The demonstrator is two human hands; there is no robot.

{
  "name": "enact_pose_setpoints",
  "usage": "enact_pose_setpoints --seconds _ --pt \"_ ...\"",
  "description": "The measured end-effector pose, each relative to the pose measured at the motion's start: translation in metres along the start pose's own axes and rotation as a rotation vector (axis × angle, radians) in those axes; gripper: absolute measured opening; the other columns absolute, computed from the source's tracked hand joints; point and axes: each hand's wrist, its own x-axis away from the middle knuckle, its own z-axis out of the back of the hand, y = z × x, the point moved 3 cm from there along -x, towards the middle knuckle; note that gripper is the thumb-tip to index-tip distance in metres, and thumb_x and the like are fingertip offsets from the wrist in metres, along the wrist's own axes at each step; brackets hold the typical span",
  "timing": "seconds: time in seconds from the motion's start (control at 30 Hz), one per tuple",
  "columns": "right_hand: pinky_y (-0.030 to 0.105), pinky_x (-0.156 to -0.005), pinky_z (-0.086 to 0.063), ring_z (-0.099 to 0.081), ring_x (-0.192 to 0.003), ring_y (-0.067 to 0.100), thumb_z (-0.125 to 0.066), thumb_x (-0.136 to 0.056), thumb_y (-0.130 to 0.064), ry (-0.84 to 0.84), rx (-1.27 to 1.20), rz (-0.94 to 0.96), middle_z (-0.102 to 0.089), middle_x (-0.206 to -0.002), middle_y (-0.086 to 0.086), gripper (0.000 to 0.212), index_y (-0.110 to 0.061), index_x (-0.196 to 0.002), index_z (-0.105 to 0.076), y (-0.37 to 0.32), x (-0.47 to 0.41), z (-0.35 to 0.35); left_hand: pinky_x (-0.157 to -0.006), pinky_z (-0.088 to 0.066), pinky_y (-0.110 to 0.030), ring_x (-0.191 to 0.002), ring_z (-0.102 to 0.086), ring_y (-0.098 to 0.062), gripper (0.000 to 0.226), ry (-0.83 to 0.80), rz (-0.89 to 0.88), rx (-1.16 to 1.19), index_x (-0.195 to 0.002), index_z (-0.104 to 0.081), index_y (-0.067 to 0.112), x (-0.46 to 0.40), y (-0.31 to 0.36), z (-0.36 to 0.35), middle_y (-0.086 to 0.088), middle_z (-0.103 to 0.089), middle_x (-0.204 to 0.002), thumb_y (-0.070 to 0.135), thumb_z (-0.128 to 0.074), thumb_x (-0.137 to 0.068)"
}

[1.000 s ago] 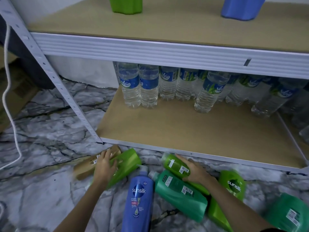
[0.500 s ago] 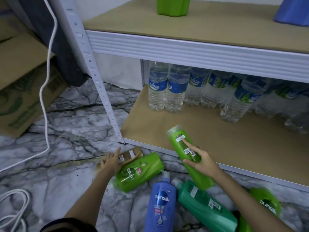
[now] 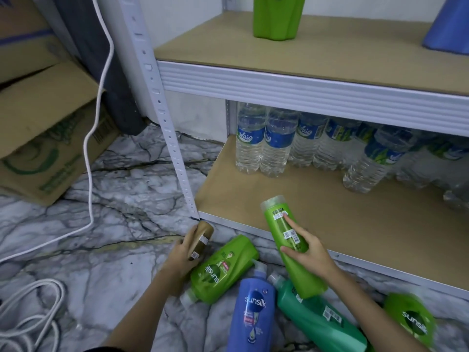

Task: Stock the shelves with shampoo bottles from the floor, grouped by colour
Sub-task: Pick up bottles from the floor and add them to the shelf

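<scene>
My right hand [image 3: 308, 252] grips a slim light-green shampoo bottle [image 3: 284, 232], lifted off the floor with its cap pointing up over the bottom shelf's edge. My left hand [image 3: 181, 252] holds a brown bottle [image 3: 203, 236] just above the floor by the shelf's corner post. On the marble floor lie a light-green Sunsilk bottle [image 3: 220, 270], a blue Sunsilk pump bottle [image 3: 253, 308], a dark-green bottle [image 3: 319, 318] and another light-green one [image 3: 411, 318]. On the upper shelf [image 3: 355, 59] stand a green bottle [image 3: 276, 19] and a blue bottle [image 3: 449, 29].
Several water bottles [image 3: 264, 146] line the back of the bottom shelf [image 3: 330, 224]. The white perforated post [image 3: 162, 115] stands at the shelf's left corner. Cardboard boxes [image 3: 43, 128] sit at left, and a white cable [image 3: 94, 118] trails across the floor.
My right hand has raised the slim green bottle from the floor toward the bottom shelf. My left hand has closed round the brown bottle and tipped it up. The view shifted left.
</scene>
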Motion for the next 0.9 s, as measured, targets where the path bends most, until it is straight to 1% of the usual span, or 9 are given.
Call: enact_pose_setpoints --seconds 0.17,0.23,0.37,0.5,0.57,0.63,0.73,0.8,0.9 --pt "0.036 -0.092 -0.05 -0.058 -0.106 0.018 -0.075 -0.075 -0.018 -0.051 -0.069 0.042 -0.049 -0.129 0.003 0.074 -0.067 -0.117 -0.04 -0.02 -0.004 -0.011 -0.078 -0.041 -0.036 -0.097 -0.052 -0.04 0.087 0.131 -0.089 0.056 -0.145 -0.014 0.032 0.012 0.035 0.03 -0.012 -0.042 -0.111 0.012 -0.066 -0.078" --pt "0.028 -0.091 -0.049 -0.056 -0.101 0.009 -0.075 -0.074 -0.014 -0.058 -0.099 0.052 -0.048 -0.125 0.003 0.073 -0.065 -0.115 -0.043 -0.038 -0.001 -0.013 -0.078 -0.043 -0.037 -0.095 -0.054 -0.038 0.088 0.169 -0.098 0.061 -0.144 -0.013 0.036 0.019 0.055 0.045 -0.009 -0.042 -0.111 0.013 -0.066 -0.078" --pt "0.001 -0.073 -0.041 -0.049 -0.096 -0.006 -0.075 -0.074 -0.012 -0.066 -0.138 0.051 -0.045 -0.12 -0.003 0.07 -0.053 -0.121 -0.045 -0.083 0.014 -0.002 -0.076 -0.042 -0.032 -0.095 -0.055 -0.031 0.088 0.214 -0.099 0.126 -0.145 -0.015 0.033 0.045 0.093 0.08 -0.009 -0.046 -0.12 0.015 -0.068 -0.077" --pt "0.006 -0.075 -0.042 -0.051 -0.099 0.001 -0.077 -0.072 -0.014 -0.069 -0.143 0.059 -0.045 -0.114 -0.009 0.077 -0.066 -0.117 -0.042 -0.14 0.037 0.03 -0.067 -0.041 -0.028 -0.085 -0.059 -0.027 0.089 0.207 -0.118 0.171 -0.14 -0.011 0.043 0.082 0.137 0.119 -0.01 -0.054 -0.118 0.021 -0.068 -0.075" --pt "0.004 -0.077 -0.04 -0.051 -0.098 -0.004 -0.077 -0.072 -0.015 -0.059 -0.09 0.089 -0.045 -0.113 -0.012 0.078 -0.069 -0.114 -0.039 -0.172 0.051 0.053 -0.071 -0.045 -0.031 -0.093 -0.06 -0.028 0.089 0.22 -0.12 0.203 -0.137 -0.011 0.047 0.102 0.166 0.145 -0.01 -0.054 -0.121 0.023 -0.069 -0.073" --pt "0.001 -0.077 -0.039 -0.051 -0.096 -0.006 -0.077 -0.071 -0.016 -0.056 -0.039 0.11 -0.043 -0.111 -0.015 0.081 -0.073 -0.112 -0.035 -0.206 0.066 0.078 -0.083 -0.046 -0.035 -0.108 -0.056 -0.029 0.089 0.249 -0.127 0.242 -0.136 -0.012 0.044 0.123 0.2 0.173 -0.009 -0.05 -0.13 0.022 -0.071 -0.073" --pt "0.005 -0.08 -0.04 -0.053 -0.095 0.002 -0.077 -0.071 -0.02 -0.047 0.049 0.159 -0.045 -0.107 -0.013 0.088 -0.076 -0.115 -0.026 -0.262 0.087 0.117 -0.087 -0.043 -0.03 -0.115 -0.052 -0.025 0.088 0.317 -0.189 0.269 -0.136 -0.014 0.038 0.153 0.255 0.224 -0.006 -0.046 -0.135 0.019 -0.073 -0.075" --pt "0.009 -0.082 -0.039 -0.053 -0.095 0.008 -0.078 -0.07 -0.024 -0.025 0.085 0.196 -0.044 -0.103 -0.013 0.086 -0.073 -0.12 -0.027 -0.304 0.099 0.145 -0.088 -0.043 -0.031 -0.115 -0.052 -0.026 0.089 0.347 -0.22 0.275 -0.139 -0.016 0.035 0.168 0.292 0.261 -0.007 -0.048 -0.134 0.018 -0.073 -0.074" --pt "0.004 -0.08 -0.034 -0.053 -0.095 0.013 -0.078 -0.069 -0.022 0.035 0.095 0.244 -0.048 -0.102 -0.005 0.08 -0.058 -0.127 -0.038 -0.374 0.113 0.191 -0.091 -0.043 -0.034 -0.118 -0.049 -0.026 0.09 0.368 -0.241 0.285 -0.143 -0.019 0.028 0.192 0.349 0.324 -0.008 -0.044 -0.137 0.016 -0.073 -0.073"
